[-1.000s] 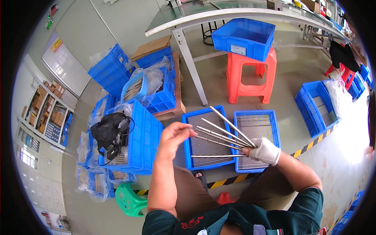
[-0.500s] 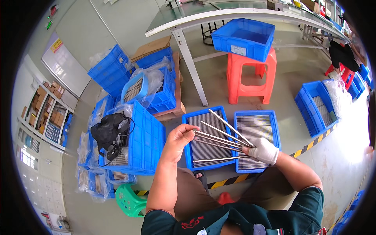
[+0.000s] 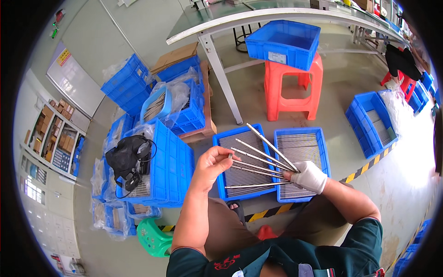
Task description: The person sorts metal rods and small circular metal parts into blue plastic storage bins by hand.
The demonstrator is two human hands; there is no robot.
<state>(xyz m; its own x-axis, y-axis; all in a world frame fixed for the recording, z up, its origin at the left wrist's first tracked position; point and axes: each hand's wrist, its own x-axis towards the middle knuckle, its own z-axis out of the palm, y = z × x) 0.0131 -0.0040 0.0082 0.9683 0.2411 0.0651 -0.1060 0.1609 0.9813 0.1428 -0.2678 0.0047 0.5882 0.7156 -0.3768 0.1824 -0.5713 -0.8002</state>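
Above the left blue tray [image 3: 249, 195], head view: metal rods [image 3: 272, 147] fan leftward.
Right hand [image 3: 311, 178]: gloved, clenched round their gathered ends.
Left hand [image 3: 212, 165]: thumb and fingers by the far tips; cannot tell whether pinching one.
Rod spacing: middle rods now wider apart, easier to tell singly.

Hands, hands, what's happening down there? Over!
Right hand, white-gloved: holding fanned metal rods. Left hand, bare: at the rods' tips, grip unclear. Two blue trays of rods beneath.
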